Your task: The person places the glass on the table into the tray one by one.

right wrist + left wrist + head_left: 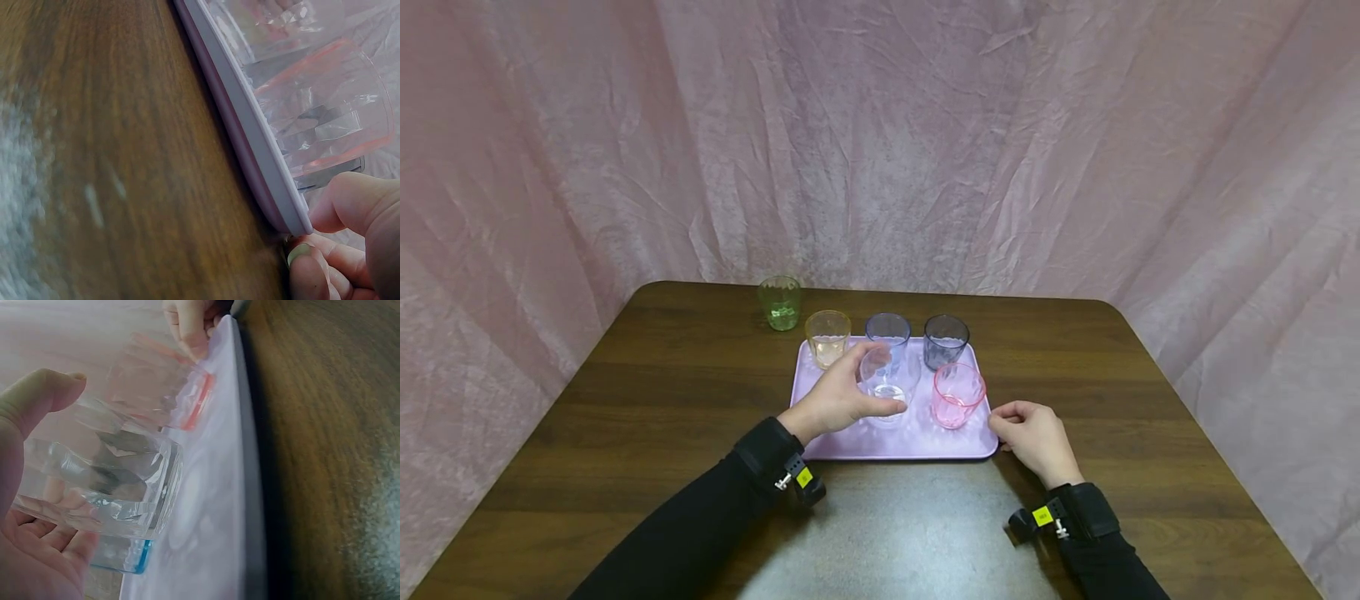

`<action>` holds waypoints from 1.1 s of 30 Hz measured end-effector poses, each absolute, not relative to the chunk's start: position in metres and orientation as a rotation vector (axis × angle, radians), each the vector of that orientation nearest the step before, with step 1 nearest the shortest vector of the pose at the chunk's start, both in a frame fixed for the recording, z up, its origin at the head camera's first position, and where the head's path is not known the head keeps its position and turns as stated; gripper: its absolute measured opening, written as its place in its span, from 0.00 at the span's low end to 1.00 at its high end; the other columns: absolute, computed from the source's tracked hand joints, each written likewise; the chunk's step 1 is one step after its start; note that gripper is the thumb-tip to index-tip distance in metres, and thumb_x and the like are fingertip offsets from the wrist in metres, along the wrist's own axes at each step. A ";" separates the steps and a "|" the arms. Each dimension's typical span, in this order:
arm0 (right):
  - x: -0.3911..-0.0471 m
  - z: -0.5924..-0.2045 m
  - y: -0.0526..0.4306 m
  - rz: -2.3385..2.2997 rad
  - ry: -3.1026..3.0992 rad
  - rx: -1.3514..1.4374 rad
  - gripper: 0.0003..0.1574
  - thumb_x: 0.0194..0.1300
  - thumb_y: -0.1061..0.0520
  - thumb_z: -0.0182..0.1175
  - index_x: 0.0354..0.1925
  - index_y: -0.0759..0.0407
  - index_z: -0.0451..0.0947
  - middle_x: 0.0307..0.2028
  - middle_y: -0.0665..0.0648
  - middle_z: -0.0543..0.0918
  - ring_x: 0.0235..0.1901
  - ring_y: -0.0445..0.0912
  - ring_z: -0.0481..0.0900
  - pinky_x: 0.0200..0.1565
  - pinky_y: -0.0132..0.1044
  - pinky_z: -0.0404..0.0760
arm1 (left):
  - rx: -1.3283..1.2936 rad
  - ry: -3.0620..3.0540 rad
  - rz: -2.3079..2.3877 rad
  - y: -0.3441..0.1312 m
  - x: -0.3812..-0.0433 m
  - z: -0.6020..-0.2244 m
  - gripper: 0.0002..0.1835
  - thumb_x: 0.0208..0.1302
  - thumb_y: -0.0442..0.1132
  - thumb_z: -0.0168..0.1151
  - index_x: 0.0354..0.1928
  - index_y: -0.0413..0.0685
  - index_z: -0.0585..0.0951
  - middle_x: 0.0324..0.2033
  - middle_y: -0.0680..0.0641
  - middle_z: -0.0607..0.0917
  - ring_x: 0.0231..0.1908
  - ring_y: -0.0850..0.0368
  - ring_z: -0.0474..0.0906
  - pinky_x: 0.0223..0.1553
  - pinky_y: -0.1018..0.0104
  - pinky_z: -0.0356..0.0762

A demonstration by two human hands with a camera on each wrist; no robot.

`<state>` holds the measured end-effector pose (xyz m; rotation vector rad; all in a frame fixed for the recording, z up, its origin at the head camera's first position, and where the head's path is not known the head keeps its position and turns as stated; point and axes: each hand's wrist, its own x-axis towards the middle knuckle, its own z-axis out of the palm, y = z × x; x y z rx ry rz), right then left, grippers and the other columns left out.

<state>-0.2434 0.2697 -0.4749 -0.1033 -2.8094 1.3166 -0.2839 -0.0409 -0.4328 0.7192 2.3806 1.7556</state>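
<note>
My left hand [842,396] is curved round a clear glass [119,478], thumb on the near side and fingers behind it. This glass stands upright at the tray's front middle. With thumb and fingertips, my right hand [1036,437] pinches the front right corner of the lilac tray [250,119]. A pink glass [955,400] is on the tray, between the clear glass and my right hand. Behind stand a yellow-rimmed glass [827,340], a blue glass [887,327] and a dark grey glass [945,346], in a row from left to right.
A green glass [780,304] stands off the tray, near the back edge of the brown wooden table [662,392]. Pink cloth [880,167] hangs behind and at both sides of the table. Light reflects off the tabletop in front of the tray.
</note>
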 end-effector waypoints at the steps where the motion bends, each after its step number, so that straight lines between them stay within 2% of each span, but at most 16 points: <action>1: -0.243 -0.475 0.270 1.315 -2.810 -0.105 0.09 0.64 0.56 0.66 0.37 0.63 0.84 0.29 0.55 0.84 0.23 0.45 0.80 0.27 0.34 0.83 | 0.721 2.382 1.749 -0.041 -0.285 -0.436 0.47 0.45 0.36 0.82 0.66 0.35 0.65 0.62 0.38 0.72 0.62 0.51 0.65 0.64 0.45 0.61; 7: -0.243 -0.475 0.270 1.311 -2.813 -0.112 0.09 0.63 0.56 0.66 0.37 0.62 0.84 0.29 0.55 0.84 0.23 0.45 0.80 0.28 0.35 0.83 | 0.723 2.404 1.721 -0.038 -0.287 -0.443 0.47 0.44 0.37 0.83 0.64 0.36 0.66 0.62 0.40 0.73 0.61 0.57 0.66 0.64 0.51 0.62; 20: -0.244 -0.474 0.270 1.322 -2.821 -0.116 0.10 0.64 0.55 0.66 0.38 0.62 0.84 0.29 0.55 0.84 0.23 0.45 0.80 0.28 0.35 0.82 | 0.726 2.413 1.704 -0.036 -0.287 -0.447 0.48 0.44 0.36 0.83 0.66 0.36 0.64 0.63 0.39 0.72 0.61 0.56 0.65 0.64 0.52 0.63; 25: -0.245 -0.474 0.270 1.317 -2.818 -0.116 0.09 0.63 0.56 0.66 0.37 0.62 0.84 0.29 0.55 0.84 0.23 0.45 0.80 0.28 0.35 0.83 | 0.745 2.427 1.708 -0.036 -0.287 -0.450 0.49 0.43 0.36 0.83 0.66 0.35 0.64 0.62 0.39 0.72 0.61 0.53 0.66 0.63 0.50 0.64; 33: -0.244 -0.475 0.271 1.312 -2.811 -0.114 0.10 0.63 0.56 0.66 0.37 0.63 0.84 0.29 0.55 0.85 0.23 0.45 0.80 0.27 0.34 0.83 | 0.733 2.435 1.713 -0.035 -0.285 -0.450 0.51 0.43 0.39 0.84 0.67 0.37 0.64 0.62 0.39 0.73 0.61 0.52 0.66 0.63 0.49 0.64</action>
